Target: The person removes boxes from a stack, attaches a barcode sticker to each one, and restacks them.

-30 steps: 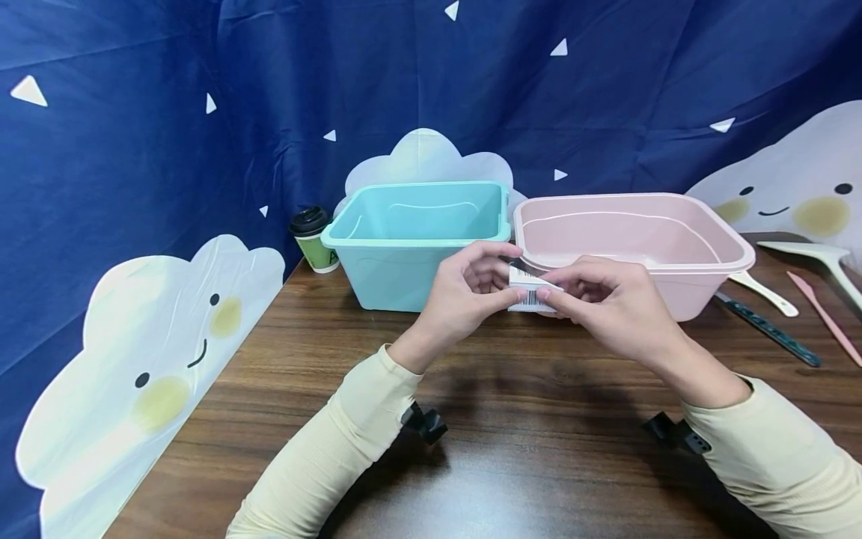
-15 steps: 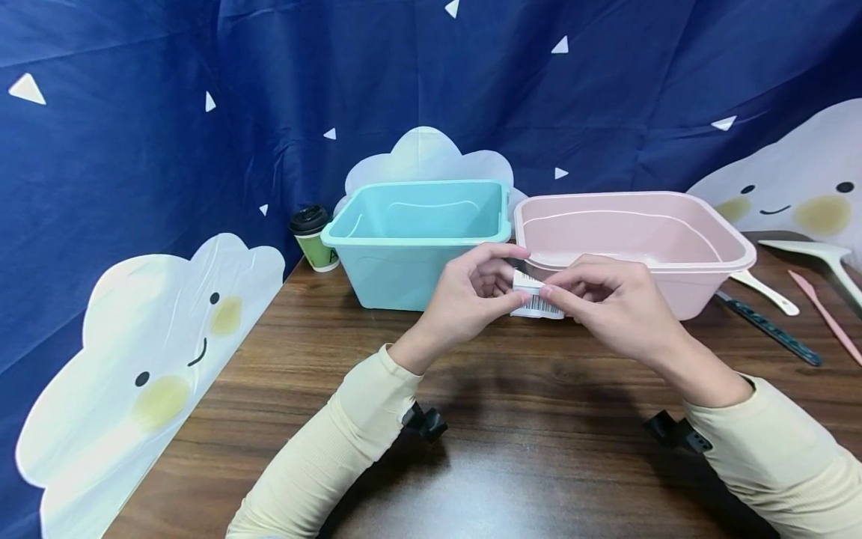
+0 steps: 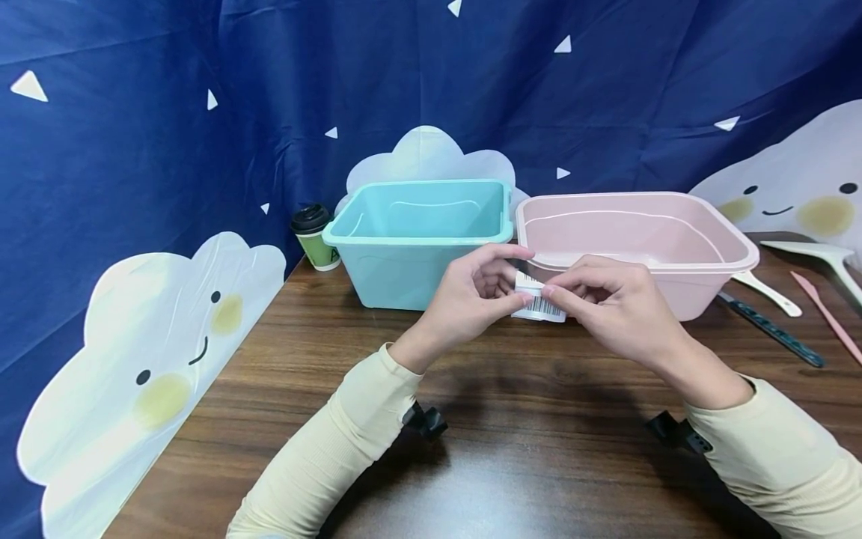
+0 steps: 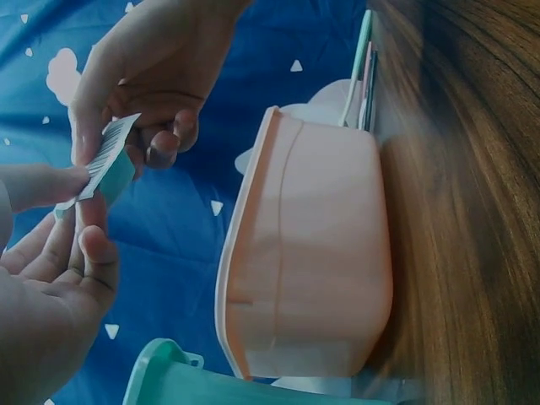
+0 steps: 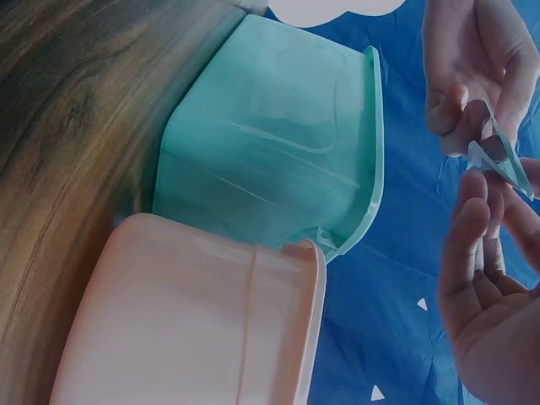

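Both hands hold a small white folded piece with a printed barcode [image 3: 539, 308] above the table, in front of the two bins. My left hand [image 3: 465, 296] pinches its left side between thumb and fingers. On the other side, the thumb and fingers of my right hand [image 3: 616, 299] pinch its right edge. In the left wrist view the barcoded piece [image 4: 108, 160] has a pale green underside. From the right wrist it appears as a thin, bent, bluish piece [image 5: 504, 162]. Fingers hide part of it, and its exact kind cannot be told.
Behind the hands stand a teal bin [image 3: 404, 277] and a pink bin [image 3: 694, 292]. A green cup with a black lid [image 3: 313, 243] is at left. Right of the pink bin lie a white handle [image 3: 771, 294], a dark patterned handle [image 3: 774, 331], a slim pink tool [image 3: 827, 318] and a white tool [image 3: 821, 253].
The barcoded piece has shifted slightly right and down, and more of its lower face shows. Both hands have moved only a little, keeping their pinch.
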Action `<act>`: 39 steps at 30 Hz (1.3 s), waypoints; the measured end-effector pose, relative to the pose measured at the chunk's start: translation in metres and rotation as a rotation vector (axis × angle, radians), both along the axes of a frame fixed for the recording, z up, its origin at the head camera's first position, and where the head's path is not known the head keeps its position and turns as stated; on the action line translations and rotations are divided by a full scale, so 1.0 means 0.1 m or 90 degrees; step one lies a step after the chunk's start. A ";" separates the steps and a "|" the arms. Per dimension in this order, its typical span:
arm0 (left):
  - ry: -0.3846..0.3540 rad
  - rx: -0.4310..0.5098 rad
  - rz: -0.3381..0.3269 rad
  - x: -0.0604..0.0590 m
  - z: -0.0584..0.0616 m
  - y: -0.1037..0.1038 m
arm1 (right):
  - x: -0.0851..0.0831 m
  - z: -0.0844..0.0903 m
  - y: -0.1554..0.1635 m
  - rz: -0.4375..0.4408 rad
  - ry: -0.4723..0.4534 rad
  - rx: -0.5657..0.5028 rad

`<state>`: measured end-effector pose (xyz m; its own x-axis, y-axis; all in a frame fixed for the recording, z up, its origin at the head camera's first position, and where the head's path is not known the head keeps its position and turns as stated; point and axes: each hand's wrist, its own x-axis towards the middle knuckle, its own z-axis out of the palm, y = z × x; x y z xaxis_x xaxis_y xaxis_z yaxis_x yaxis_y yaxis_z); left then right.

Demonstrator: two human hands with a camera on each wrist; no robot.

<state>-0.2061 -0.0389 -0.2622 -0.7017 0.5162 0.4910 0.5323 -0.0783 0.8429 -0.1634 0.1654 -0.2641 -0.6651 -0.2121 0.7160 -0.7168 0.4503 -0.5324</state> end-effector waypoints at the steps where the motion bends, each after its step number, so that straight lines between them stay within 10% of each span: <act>1: 0.001 0.000 0.000 0.00 0.00 0.00 | 0.00 0.00 0.00 -0.003 0.001 0.001; 15: 0.018 -0.031 -0.027 0.01 -0.02 0.01 | -0.03 -0.01 0.05 -0.005 0.056 0.052; 39: 0.054 -0.075 -0.038 0.02 -0.05 0.03 | -0.04 0.03 0.11 -0.064 -0.044 -0.030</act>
<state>-0.2045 -0.0361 -0.2669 -0.6266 0.6135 0.4806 0.5987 -0.0159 0.8008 -0.1671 0.1767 -0.2611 -0.7294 -0.1088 0.6754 -0.6301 0.4912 -0.6014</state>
